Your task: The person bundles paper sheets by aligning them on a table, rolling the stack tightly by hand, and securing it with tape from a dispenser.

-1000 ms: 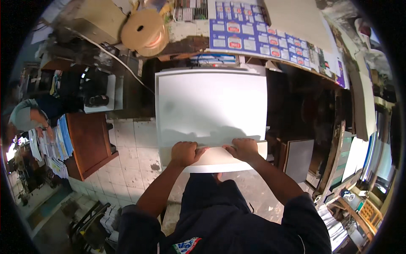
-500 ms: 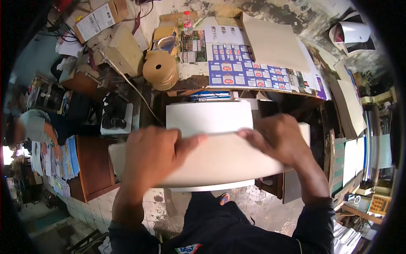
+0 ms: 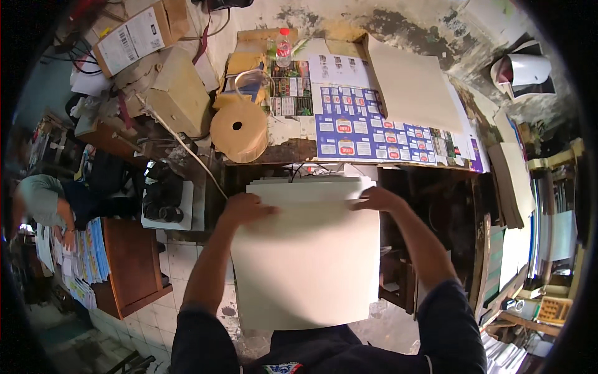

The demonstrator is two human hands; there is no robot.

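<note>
A large cream sheet of card [image 3: 305,268] spreads in front of my body, its near edge hanging close to my waist. My left hand [image 3: 246,209] grips its far left corner, thumb on top and fingers partly hidden by the side edge. At the far right corner, my right hand [image 3: 378,199] pinches the same sheet, the thumb pointing inward. Under and beyond the card's far edge shows a stack of white sheets [image 3: 305,189], mostly covered by it. Slight motion blur softens both thumbs.
A worn bench [image 3: 286,149] beyond carries a tape roll [image 3: 238,132], a red-capped bottle [image 3: 283,48], printed blue sheets [image 3: 349,128] and a grey-beige board [image 3: 414,84]. On the left stand a wooden cabinet [image 3: 134,268] and another person [image 3: 47,199] by paper stacks. Boards [image 3: 512,184] lean at right.
The card was held crosswise and bowed in mid-air; now it is turned lengthwise and lies flatter over the white stack. Both hands moved to its far corners, and my view shifted.
</note>
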